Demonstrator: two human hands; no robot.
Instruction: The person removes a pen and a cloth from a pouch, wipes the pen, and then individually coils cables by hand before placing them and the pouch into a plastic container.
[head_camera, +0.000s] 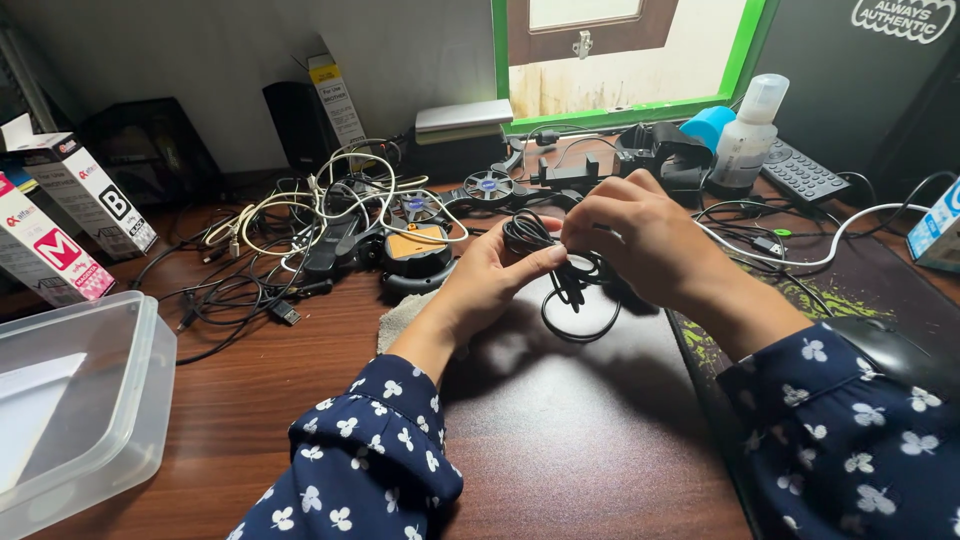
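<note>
Between both hands (500, 275), black cable (570, 285)

tub (80, 400) left on desk (560, 450); cable tangle (300, 230) behind; bottle (748, 135) far right

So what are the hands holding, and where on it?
Both hands, left and right, hold a black cable by its coiled upper loops; the lower loop hangs free.

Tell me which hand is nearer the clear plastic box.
Left. The left hand holds the black cable at the desk's middle, on the side toward the clear plastic box at far left. The right hand grips the same cable, farther from the box.
</note>
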